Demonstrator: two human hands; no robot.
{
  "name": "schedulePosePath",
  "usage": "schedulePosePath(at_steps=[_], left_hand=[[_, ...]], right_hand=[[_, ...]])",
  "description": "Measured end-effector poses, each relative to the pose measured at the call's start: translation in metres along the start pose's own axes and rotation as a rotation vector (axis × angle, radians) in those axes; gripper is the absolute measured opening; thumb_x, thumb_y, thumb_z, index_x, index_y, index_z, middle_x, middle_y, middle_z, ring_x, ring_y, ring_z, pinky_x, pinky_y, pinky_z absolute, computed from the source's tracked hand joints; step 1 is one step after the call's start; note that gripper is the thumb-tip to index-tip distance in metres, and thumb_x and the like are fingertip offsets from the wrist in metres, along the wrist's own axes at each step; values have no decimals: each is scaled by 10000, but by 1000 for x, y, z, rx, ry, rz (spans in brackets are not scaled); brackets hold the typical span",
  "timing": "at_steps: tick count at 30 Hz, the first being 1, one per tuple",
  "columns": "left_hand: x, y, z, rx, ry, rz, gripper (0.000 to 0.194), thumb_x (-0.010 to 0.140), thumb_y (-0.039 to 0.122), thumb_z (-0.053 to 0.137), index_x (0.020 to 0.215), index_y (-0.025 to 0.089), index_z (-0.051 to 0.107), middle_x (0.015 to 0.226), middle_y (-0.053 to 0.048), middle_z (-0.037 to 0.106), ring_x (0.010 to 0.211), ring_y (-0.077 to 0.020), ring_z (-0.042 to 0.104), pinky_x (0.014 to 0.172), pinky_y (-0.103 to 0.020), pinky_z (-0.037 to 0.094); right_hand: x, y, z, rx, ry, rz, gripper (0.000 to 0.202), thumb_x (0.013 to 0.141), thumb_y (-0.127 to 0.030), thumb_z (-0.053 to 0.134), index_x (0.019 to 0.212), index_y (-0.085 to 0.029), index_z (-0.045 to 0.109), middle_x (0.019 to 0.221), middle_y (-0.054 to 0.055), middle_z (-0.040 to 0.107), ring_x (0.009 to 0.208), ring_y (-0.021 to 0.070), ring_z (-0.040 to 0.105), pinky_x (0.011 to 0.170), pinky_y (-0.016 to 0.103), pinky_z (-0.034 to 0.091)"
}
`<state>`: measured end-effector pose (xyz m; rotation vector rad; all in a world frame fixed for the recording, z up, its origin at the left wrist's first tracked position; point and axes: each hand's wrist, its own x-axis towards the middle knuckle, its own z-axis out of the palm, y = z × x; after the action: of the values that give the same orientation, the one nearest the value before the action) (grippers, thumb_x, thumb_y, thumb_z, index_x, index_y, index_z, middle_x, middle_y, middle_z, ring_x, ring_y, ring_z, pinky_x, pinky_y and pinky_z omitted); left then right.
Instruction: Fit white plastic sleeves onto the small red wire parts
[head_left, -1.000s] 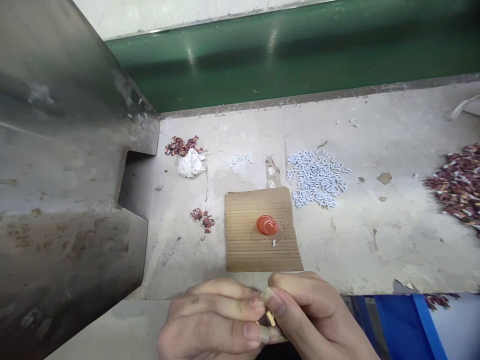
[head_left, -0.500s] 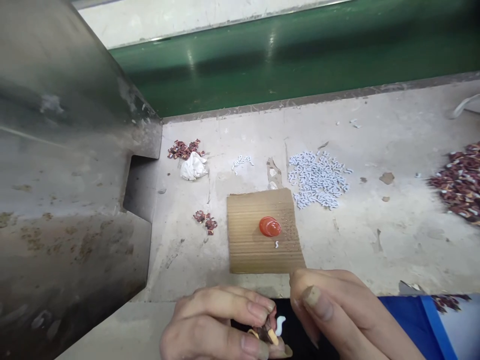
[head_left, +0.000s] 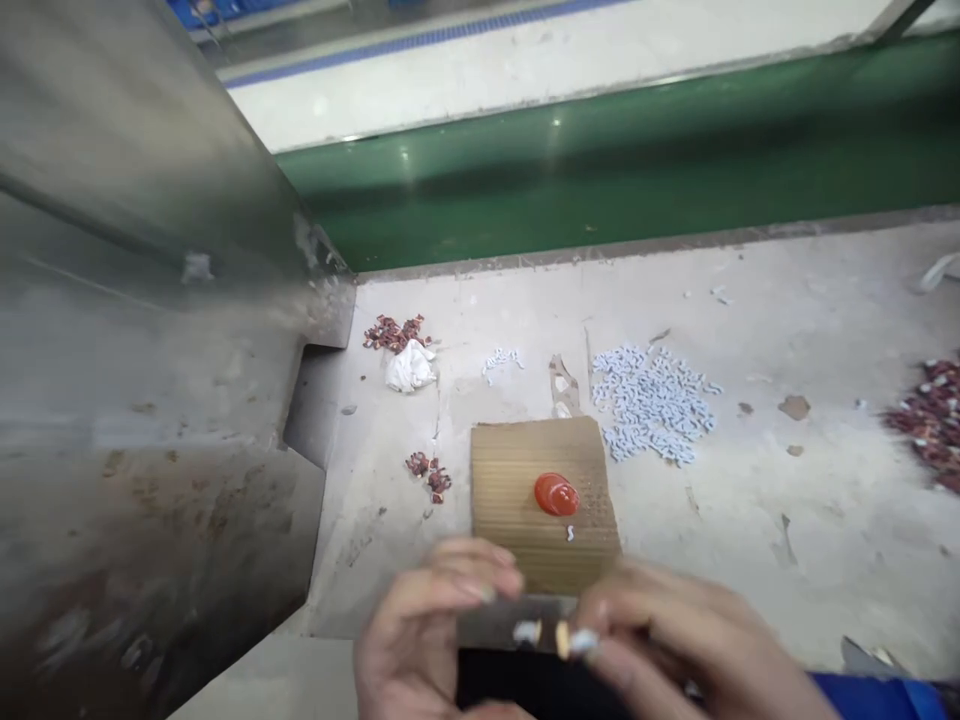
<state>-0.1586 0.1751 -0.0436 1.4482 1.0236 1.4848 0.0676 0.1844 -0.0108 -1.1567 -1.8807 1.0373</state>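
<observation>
My left hand [head_left: 431,625] is at the bottom centre, its fingers curved and apart, with nothing clearly between them. Beside it, my right hand [head_left: 675,630] is closed on a small figure piece [head_left: 562,638]. Motion blurs the piece; orange and whitish parts show at the fingertips, and the rest is hidden. Just beyond both hands lies a ribbed cardboard square [head_left: 510,520]. On it are a glossy red-orange blob [head_left: 556,494] and one small pale S-shaped bit [head_left: 570,533].
Pale S-shaped bits [head_left: 652,400] form a pile right of the cardboard. Brown-red pieces lie in a far-left heap [head_left: 394,332] by crumpled white tissue [head_left: 411,367], a small cluster [head_left: 429,477] and a right-hand heap [head_left: 934,420]. A metal panel [head_left: 165,350] stands left; a green belt [head_left: 600,170] runs behind.
The brown figure piece has passed from my left fingers to my right hand. My left fingers have spread and lifted away. The view has tilted up, so the table scene sits lower.
</observation>
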Motion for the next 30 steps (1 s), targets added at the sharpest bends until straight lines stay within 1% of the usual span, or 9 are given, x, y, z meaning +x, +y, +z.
schedulePosePath(at_steps=[1, 3, 7, 10, 13, 18, 24, 27, 30], left_hand=[[4, -6, -12, 199, 14, 16, 324, 950, 519, 744, 1201, 330, 665, 1056, -15, 810, 998, -216, 761, 910, -348, 639], [14, -17, -37, 593, 42, -16, 187, 1057, 350, 607, 1237, 326, 650, 1230, -49, 756, 1166, -235, 705, 1003, -400, 597], [35, -31, -70, 862, -84, -43, 454, 1003, 130, 609, 1429, 285, 606, 1439, -95, 678, 1309, -292, 617, 1090, -478, 526], [45, -33, -75, 924, -266, 12, 561, 994, 88, 575, 1502, 323, 561, 1404, -23, 726, 1210, -244, 659, 1012, -386, 571], [51, -35, -74, 927, -355, 108, 477, 995, 90, 588, 1393, 343, 658, 1284, 37, 788, 1080, -202, 679, 939, -300, 579], [56, -39, -76, 895, -332, 194, 336, 1017, 116, 594, 1316, 236, 690, 1177, -24, 793, 1049, -156, 714, 982, -212, 535], [49, -37, -82, 943, -292, 166, 194, 1031, 310, 617, 1159, 278, 760, 1126, -8, 769, 954, -129, 774, 980, -160, 545], [47, -30, -82, 930, -279, -31, 263, 990, 431, 664, 1217, 324, 743, 1090, 1, 782, 897, -150, 787, 792, -159, 618], [48, -23, -79, 887, -281, -242, 314, 957, 523, 665, 1178, 326, 771, 1063, -29, 775, 880, -197, 793, 511, -163, 575]], right_hand=[[13, 14, -15, -126, 17, 44, 282, 1085, -444, 504, 936, -273, 672, 772, -14, 744, 627, 126, 704, 570, 204, 554], [55, 47, -52, -493, 110, 134, 483, 1060, -591, 429, 856, -250, 706, 740, 2, 738, 588, 136, 672, 521, 239, 524], [169, 102, -124, -801, 314, 313, 442, 1073, -488, 471, 938, -163, 740, 754, -4, 667, 745, 168, 695, 696, 305, 544], [227, 122, -149, -929, 329, 370, 492, 1133, -442, 356, 1040, -136, 730, 954, 30, 697, 936, 200, 725, 825, 371, 584], [244, 128, -156, -975, 286, 351, 554, 1151, -426, 261, 1167, -118, 720, 1111, 57, 702, 1061, 237, 719, 886, 408, 579], [206, 116, -165, -934, 283, 311, 604, 1150, -435, 207, 1197, -102, 708, 1048, 48, 700, 1038, 237, 732, 876, 405, 580], [63, 88, -138, -668, -41, 193, 303, 1009, -488, 589, 949, -282, 803, 906, -11, 823, 738, 162, 748, 651, 287, 597], [6, 86, -106, -612, -58, 176, 249, 1029, -383, 551, 973, -284, 773, 918, 3, 810, 731, 162, 749, 649, 297, 603], [-17, 88, -82, -616, 30, 182, 225, 1053, -359, 530, 1048, -275, 739, 971, 31, 793, 797, 180, 760, 684, 310, 606]])
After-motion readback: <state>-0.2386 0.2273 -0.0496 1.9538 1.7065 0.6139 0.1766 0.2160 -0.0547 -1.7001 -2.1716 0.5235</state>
